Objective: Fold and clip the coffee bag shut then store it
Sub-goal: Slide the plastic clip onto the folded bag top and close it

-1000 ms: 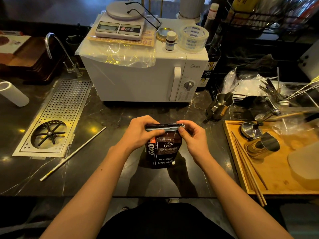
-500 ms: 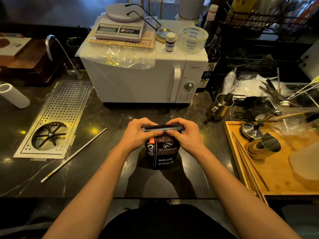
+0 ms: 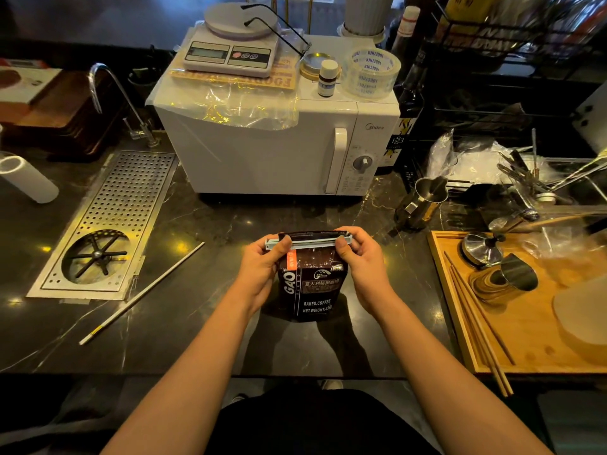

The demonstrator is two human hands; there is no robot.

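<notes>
A dark brown coffee bag [image 3: 310, 289] with white lettering stands upright on the black marble counter [image 3: 203, 323], in the middle near the front edge. A long grey clip bar [image 3: 312, 242] lies across its folded top. My left hand [image 3: 262, 270] pinches the clip's left end and the bag's left side. My right hand [image 3: 359, 261] pinches the clip's right end, thumb on the front. A strip of the bag's top shows above the bar.
A white microwave [image 3: 282, 139] stands right behind the bag with a scale [image 3: 230, 47] and tape roll on top. A steel drip tray [image 3: 108, 224] and a thin white rod [image 3: 141, 293] lie to the left. A steel pitcher [image 3: 422, 201] and wooden tray [image 3: 512, 323] sit to the right.
My hands have spread from the clip's middle to its two ends, so the bar now shows across the bag's top. The bag stays in place.
</notes>
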